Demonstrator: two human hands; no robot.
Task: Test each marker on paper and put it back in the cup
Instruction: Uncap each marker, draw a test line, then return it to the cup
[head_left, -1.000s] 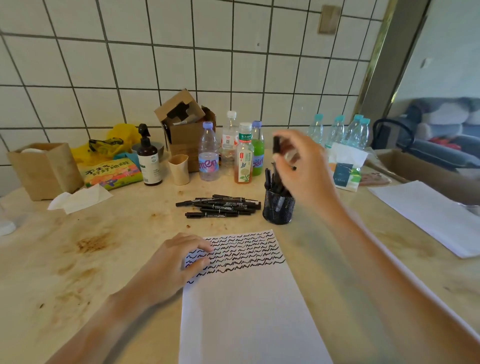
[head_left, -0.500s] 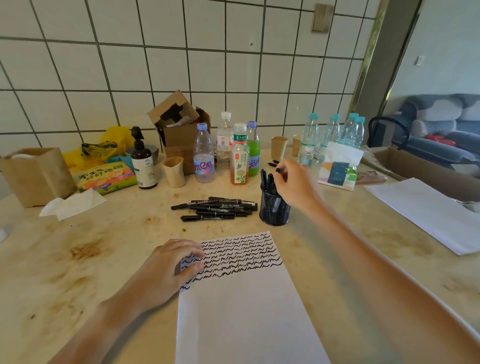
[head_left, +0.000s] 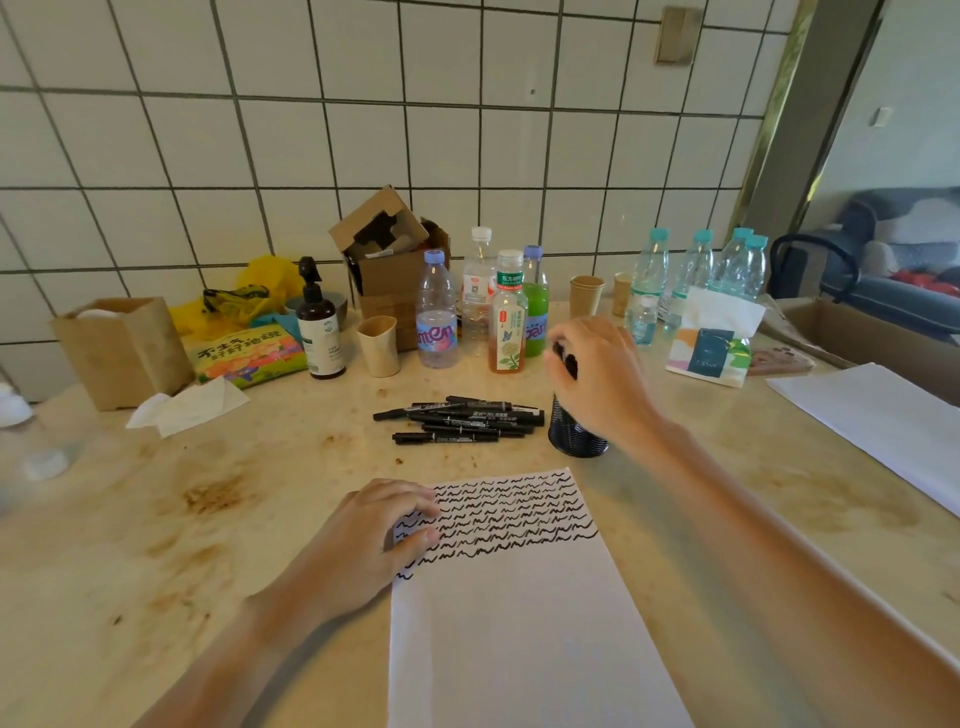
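Right hand (head_left: 605, 382) over the black wire-mesh cup (head_left: 575, 435), fingers (head_left: 563, 358) curled round the top of a black marker (head_left: 565, 361) standing in the cup; whether it is going in or being let go, cannot tell

Left hand (head_left: 363, 540) flat-ish on the upper left corner of the white paper sheet (head_left: 514, 613), fingers lightly bent, pressing it to the stained beige tabletop (head_left: 156, 519), gripping nothing

Loose pile of black markers (head_left: 462, 420) lies just left of the cup, touching one another, apparently the untested lot

Handling, by judgement: markers light, stiff, smooth plastic barrels; best pinched mid-barrel, clear of the cap. Cup light and narrow, likely to tip if knocked sideways. Paper thin, slides easily, hence the holding hand

Hard to read: cup rim and most of its contents hidden behind the right hand; count of markers inside unknown. Marker labels too small. Sheet's lower edge cut off by the frame. Wavy black test lines (head_left: 498, 519) fill only the sheet's top part
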